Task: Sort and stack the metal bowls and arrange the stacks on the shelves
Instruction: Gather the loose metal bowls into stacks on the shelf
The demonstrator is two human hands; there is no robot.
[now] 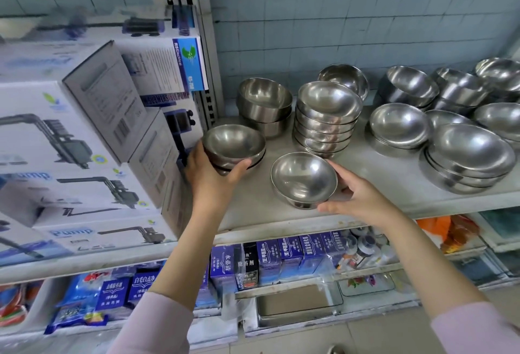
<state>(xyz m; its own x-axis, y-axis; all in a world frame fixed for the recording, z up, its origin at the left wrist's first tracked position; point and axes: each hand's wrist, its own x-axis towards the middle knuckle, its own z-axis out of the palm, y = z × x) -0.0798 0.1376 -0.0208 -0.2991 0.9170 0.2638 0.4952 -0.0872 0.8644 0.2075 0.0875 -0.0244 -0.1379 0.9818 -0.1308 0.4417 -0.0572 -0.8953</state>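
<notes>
Steel bowls stand in several stacks on a white shelf [380, 173]. My left hand [208, 173] grips a short stack of small bowls [233, 145] at the shelf's left end, thumb hooked over the front of it. My right hand [357, 198] cups the right side of a single footed bowl [304, 179] near the shelf's front edge, fingers curled round its rim and base. Behind them rise a tall stack [327, 117] and a two-bowl stack [264, 103]. Wider bowls [470, 156] are piled at the right.
Cardboard pump boxes [84, 139] crowd the shelf to the left, close beside my left hand. A metal upright [208, 43] divides the two bays. Blue packets and bottles [281, 260] fill the shelf below. A tiled wall closes the back.
</notes>
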